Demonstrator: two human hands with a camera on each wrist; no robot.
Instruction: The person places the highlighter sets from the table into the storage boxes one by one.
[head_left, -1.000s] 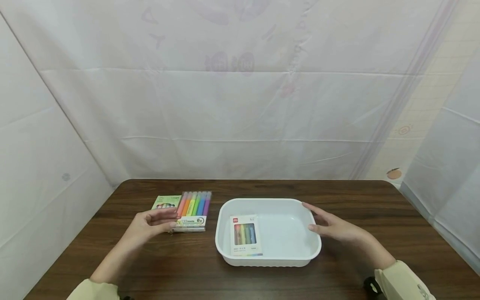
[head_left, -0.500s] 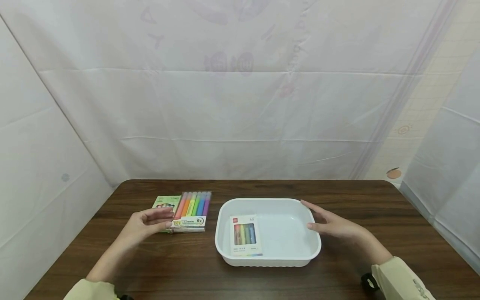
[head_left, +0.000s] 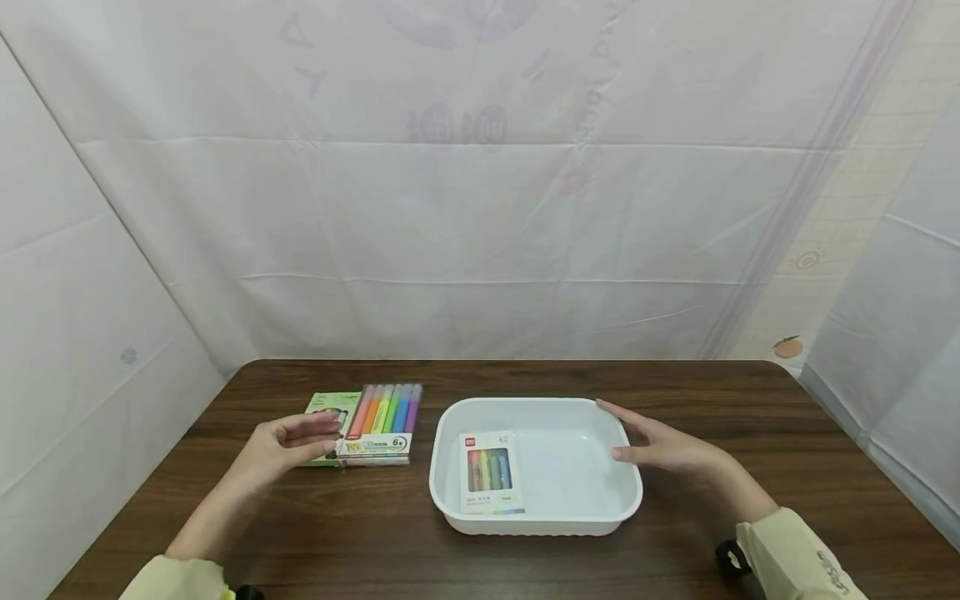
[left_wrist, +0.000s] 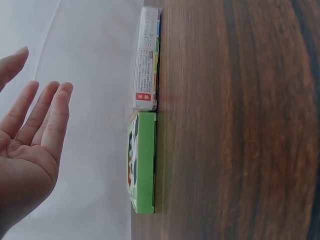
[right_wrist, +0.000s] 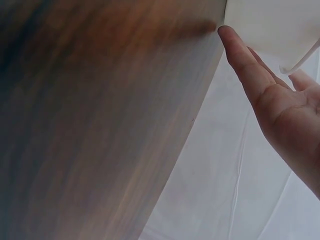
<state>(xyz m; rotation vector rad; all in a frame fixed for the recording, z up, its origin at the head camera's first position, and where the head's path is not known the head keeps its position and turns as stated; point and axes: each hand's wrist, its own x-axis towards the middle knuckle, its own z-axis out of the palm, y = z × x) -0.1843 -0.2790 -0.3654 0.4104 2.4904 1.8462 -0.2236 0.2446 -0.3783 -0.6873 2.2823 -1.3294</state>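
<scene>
My left hand (head_left: 281,446), fingers extended with a gap to the thumb, hovers in front of a green box (head_left: 333,400) and partly covers it in the head view. Beside that box lies a clear pack of rainbow-coloured markers (head_left: 388,410). In the left wrist view nothing is in this hand (left_wrist: 35,135), and both packs stand apart from it. My right hand (head_left: 671,446) straddles the right rim of a white plastic basin (head_left: 570,467), thumb inside and straight fingers outside. A white box with crayon-like coloured sticks (head_left: 491,496) lies in the basin's left half.
Everything rests on a dark wood-grain table (head_left: 352,542) with rounded far corners. White printed cloth (head_left: 480,233) hangs behind it and along both sides.
My left hand has drawn back leftward from the marker pack. My right hand has slid slightly left along the basin's rim; basin and packs stay nearly in place.
</scene>
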